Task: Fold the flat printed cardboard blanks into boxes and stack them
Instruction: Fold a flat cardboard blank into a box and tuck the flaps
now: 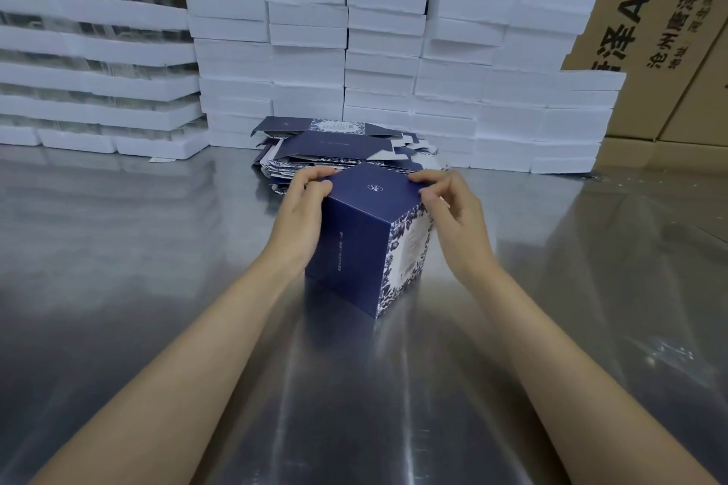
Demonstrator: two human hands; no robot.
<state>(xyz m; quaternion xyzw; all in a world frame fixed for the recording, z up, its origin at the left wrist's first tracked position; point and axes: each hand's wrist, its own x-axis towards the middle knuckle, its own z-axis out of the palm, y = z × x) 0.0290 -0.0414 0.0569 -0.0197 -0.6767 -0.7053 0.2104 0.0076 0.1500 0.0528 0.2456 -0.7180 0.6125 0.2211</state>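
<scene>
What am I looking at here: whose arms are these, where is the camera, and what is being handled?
There is no machine here. A person works bare-handed, and the single picture comes from a camera worn on their head, looking forward and down. The left hand and right hand grip the top edges of a folded dark blue box, which stands on a shiny metal table. Just behind it lies a pile of flat printed blanks, not yet folded. Further back are stacks of white foam pieces and brown cartons.
</scene>
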